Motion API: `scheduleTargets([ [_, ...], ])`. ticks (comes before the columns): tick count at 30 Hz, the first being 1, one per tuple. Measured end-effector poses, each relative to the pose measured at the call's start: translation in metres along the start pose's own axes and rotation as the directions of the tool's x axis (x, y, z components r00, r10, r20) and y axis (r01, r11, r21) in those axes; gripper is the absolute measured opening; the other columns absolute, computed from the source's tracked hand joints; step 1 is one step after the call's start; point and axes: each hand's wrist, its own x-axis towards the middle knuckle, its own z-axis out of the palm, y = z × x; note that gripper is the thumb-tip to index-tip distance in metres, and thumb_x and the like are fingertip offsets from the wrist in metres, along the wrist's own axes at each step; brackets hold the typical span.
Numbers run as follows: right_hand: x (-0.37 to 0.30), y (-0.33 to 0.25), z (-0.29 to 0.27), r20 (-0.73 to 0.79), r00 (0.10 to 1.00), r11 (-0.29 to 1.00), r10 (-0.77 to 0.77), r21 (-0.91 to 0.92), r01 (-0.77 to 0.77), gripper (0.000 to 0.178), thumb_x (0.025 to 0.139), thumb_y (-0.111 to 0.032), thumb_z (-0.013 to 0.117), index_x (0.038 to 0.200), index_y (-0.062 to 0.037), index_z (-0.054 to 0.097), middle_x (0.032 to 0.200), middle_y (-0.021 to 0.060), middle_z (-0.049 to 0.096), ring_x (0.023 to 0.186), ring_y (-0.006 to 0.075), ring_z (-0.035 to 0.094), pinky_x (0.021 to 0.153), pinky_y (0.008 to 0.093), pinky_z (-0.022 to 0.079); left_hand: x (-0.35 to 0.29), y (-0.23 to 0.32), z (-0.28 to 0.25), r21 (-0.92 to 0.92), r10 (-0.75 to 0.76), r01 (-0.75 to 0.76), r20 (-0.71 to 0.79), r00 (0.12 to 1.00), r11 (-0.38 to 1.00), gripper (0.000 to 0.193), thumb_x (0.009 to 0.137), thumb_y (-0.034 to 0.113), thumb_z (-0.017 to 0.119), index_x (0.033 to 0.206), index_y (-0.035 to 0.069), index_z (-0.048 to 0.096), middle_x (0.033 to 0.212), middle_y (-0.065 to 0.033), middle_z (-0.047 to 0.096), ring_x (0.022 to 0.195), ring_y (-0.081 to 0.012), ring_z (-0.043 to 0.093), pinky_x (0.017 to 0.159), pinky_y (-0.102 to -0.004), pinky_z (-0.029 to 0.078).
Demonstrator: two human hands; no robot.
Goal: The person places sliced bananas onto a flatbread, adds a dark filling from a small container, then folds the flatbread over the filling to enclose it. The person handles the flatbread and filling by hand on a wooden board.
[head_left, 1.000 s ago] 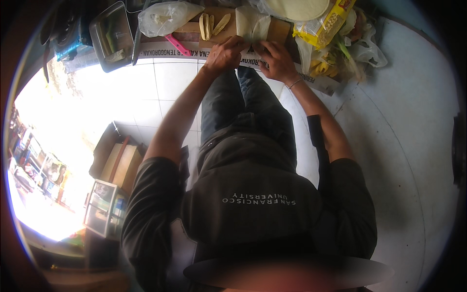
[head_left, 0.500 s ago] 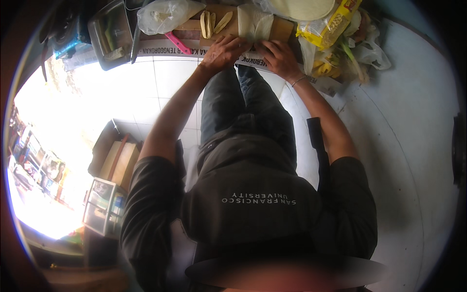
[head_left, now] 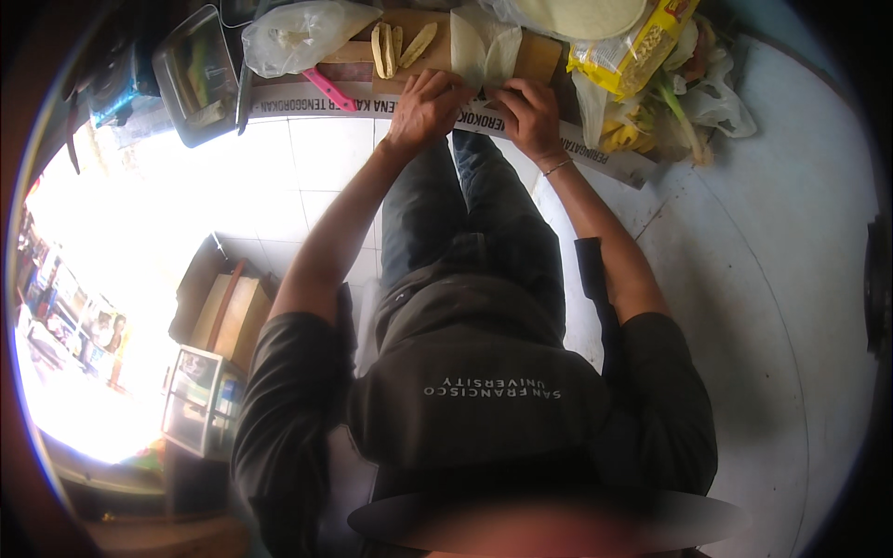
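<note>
A thin, whitish, translucent sheet (head_left: 484, 48), perhaps a pastry wrapper, lies on a brown board (head_left: 538, 58) at the top middle. My left hand (head_left: 430, 104) is at the sheet's near left corner, its fingers bent and closed on the edge. Across from it, my right hand (head_left: 528, 113) pinches the near right edge, thumb and fingertips together. Whether anything is rolled inside the near edge is hidden by my fingers. Several pale yellowish strips (head_left: 384, 51) lie on the board, left of the sheet. A pink-handled knife (head_left: 330, 90) rests further left.
A clear plastic bag (head_left: 307, 35) and a clear container (head_left: 197, 76) are at the left. At the right are a yellow packet (head_left: 637, 56), a round pale stack (head_left: 581, 14) and a bag with vegetables (head_left: 684, 121). A printed banner (head_left: 605, 160) lies underneath.
The view has shifted slightly, so the things at the left sit a little further left and lower. Both hands stay at the sheet's near edge, with the right fingers bent a bit more.
</note>
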Motion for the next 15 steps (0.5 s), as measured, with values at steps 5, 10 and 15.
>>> scheduleTargets([
  [5,0.005,-0.006,0.005,-0.054,0.993,0.993,0.103,0.064,-0.100,0.009,0.093,-0.012,0.076,0.103,-0.0111,0.077,0.095,0.0046,0.072,0.089,0.0289,0.068,0.080,0.0424,0.049,0.008,0.002,0.002,-0.071,-0.128,0.124,-0.054,0.990,0.990,0.019,0.090,0.010,0.073,0.110,0.012,0.076,0.102,-0.0057,0.073,0.091,-0.0296,0.070,0.081,-0.0436,0.052],
  [10,0.011,-0.013,0.006,-0.092,0.979,0.981,0.181,0.095,-0.172,0.011,0.092,-0.008,0.073,0.103,-0.0093,0.073,0.090,0.0080,0.070,0.086,0.0317,0.068,0.080,0.0445,0.050,0.012,0.007,-0.003,-0.188,-0.251,0.237,-0.054,0.967,0.953,0.021,0.093,0.011,0.077,0.114,0.006,0.076,0.093,-0.0115,0.074,0.078,-0.0274,0.077,0.075,-0.0401,0.060],
  [15,0.013,-0.016,0.007,-0.119,0.962,0.966,0.244,0.122,-0.230,0.015,0.093,-0.009,0.072,0.107,-0.0091,0.072,0.093,0.0100,0.071,0.088,0.0348,0.069,0.080,0.0453,0.051,0.012,0.008,-0.004,-0.238,-0.351,0.323,-0.083,0.933,0.916,0.024,0.091,0.009,0.080,0.114,0.005,0.076,0.094,-0.0108,0.075,0.083,-0.0238,0.079,0.073,-0.0360,0.063],
])
